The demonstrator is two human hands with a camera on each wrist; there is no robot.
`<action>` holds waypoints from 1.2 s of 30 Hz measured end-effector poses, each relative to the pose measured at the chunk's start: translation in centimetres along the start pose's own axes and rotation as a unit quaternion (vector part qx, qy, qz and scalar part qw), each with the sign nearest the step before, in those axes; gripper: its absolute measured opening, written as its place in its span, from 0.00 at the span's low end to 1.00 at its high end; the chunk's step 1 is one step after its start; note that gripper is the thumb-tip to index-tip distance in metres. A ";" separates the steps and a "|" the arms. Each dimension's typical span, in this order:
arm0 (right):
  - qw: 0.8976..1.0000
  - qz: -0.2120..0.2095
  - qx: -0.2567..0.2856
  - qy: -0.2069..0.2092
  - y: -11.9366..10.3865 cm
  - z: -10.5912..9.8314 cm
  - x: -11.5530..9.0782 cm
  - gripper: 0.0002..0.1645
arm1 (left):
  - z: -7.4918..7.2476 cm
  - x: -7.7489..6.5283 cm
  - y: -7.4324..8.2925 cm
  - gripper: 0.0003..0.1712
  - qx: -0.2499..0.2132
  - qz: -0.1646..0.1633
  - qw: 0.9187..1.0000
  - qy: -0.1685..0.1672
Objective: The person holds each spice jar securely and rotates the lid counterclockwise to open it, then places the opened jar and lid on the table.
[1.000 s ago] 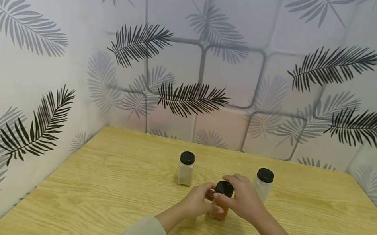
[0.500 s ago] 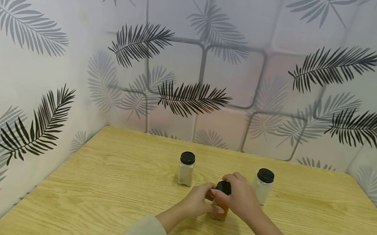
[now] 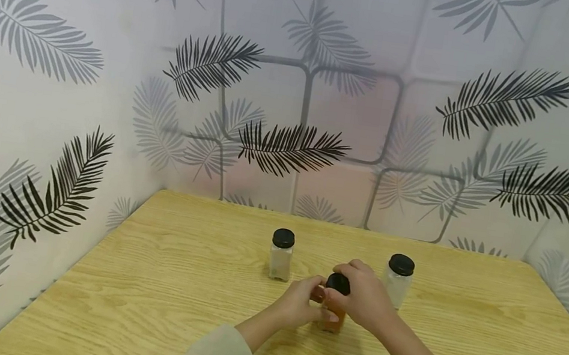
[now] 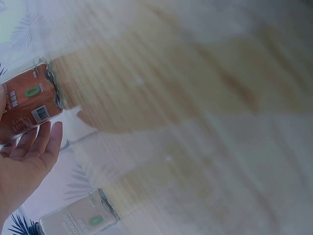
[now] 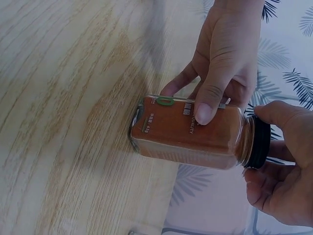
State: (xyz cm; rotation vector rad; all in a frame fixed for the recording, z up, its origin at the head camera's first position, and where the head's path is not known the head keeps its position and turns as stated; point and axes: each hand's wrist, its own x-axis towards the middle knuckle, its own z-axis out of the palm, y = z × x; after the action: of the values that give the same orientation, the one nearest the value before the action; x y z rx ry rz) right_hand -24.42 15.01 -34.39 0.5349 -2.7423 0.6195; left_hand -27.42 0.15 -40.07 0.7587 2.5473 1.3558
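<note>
A square glass spice jar [image 5: 181,129] of red-orange powder stands upright on the table, its white print and green logo showing in the right wrist view. My left hand [image 3: 299,306] holds its body from the left, the thumb laid across the front face. From the right, my right hand [image 3: 370,299] grips the black lid [image 5: 260,142] between thumb and fingers. The lid sits on the jar's neck. In the left wrist view the jar is cut by the frame edge, with the left fingers [image 4: 44,144] beside it.
A jar of pale powder with a black lid [image 3: 281,256] stands behind and to the left. Another pale jar [image 3: 398,281] stands behind the right hand, partly hidden by it. The wood-grain table [image 3: 166,282] meets leaf-patterned walls [image 3: 272,109] at the back and left.
My right hand has turned slightly on the lid and shifted a little left, covering more of the lid's right side. The left hand and the jar have stayed in place.
</note>
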 end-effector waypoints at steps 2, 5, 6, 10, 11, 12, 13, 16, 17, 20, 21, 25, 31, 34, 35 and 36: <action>1.000 -0.004 0.002 -0.002 0.0 0.0 0.0 0.22 | 0.0 0.1 -0.1 0.25 0.002 -0.001 1.000 0.001; 1.000 -0.008 0.004 -0.004 0.1 0.1 -0.1 0.22 | 0.0 0.0 -0.1 0.26 0.002 0.001 1.000 0.001; 1.000 -0.011 0.004 -0.003 0.1 0.1 -0.1 0.22 | 0.0 0.0 -0.1 0.27 0.002 0.001 1.000 0.001; 1.000 -0.025 0.000 -0.008 0.1 0.0 -0.2 0.21 | 0.0 0.0 -0.1 0.28 0.004 0.003 1.000 0.000; 0.999 -0.031 -0.002 -0.008 0.1 0.0 -0.2 0.20 | 0.0 0.0 -0.1 0.28 0.005 0.004 1.000 -0.001; 0.999 -0.036 -0.004 -0.010 0.1 0.0 -0.3 0.20 | 0.0 0.0 -0.1 0.29 0.005 0.003 1.000 -0.002; 0.999 -0.040 -0.005 -0.011 0.1 -0.1 -0.3 0.20 | 0.0 0.0 -0.1 0.29 0.007 0.003 1.000 -0.003; 0.999 -0.050 -0.007 -0.011 0.2 0.0 -0.3 0.21 | 0.0 0.0 0.0 0.29 0.004 -0.002 1.000 -0.003; 0.999 -0.051 -0.006 -0.010 0.2 0.0 -0.3 0.21 | -0.1 0.0 0.0 0.30 0.002 -0.006 1.000 -0.003; 0.999 -0.045 -0.003 -0.004 0.2 0.1 -0.3 0.23 | 0.0 -0.1 0.1 0.29 0.000 -0.011 1.000 -0.001; 0.999 -0.040 -0.005 -0.001 0.2 0.1 -0.3 0.24 | 0.0 -0.1 0.1 0.29 0.001 -0.015 1.000 0.000; 1.000 -0.021 -0.014 0.009 0.2 0.3 -0.2 0.26 | 0.1 0.1 0.0 0.27 0.006 -0.015 1.000 0.002; 1.000 0.003 -0.025 0.013 0.2 0.7 -0.1 0.25 | 0.0 0.0 0.0 0.26 0.001 -0.008 1.000 0.003; 1.000 0.007 -0.024 0.014 0.2 0.8 -0.1 0.22 | -0.1 -0.2 0.1 0.25 0.003 0.001 1.000 0.003; 1.000 0.007 -0.022 0.014 0.2 0.8 -0.1 0.21 | -0.1 -0.2 0.1 0.25 0.002 0.002 1.000 0.003; 1.000 0.006 -0.021 0.015 0.1 0.8 -0.1 0.21 | -0.1 -0.2 0.1 0.25 0.002 -0.001 1.000 0.003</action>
State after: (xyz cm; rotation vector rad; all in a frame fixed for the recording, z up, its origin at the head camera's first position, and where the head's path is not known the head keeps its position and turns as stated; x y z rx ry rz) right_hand -24.55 14.78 -35.17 0.4947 -2.7257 0.5675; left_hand -27.24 0.06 -39.93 0.7536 2.5559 1.3538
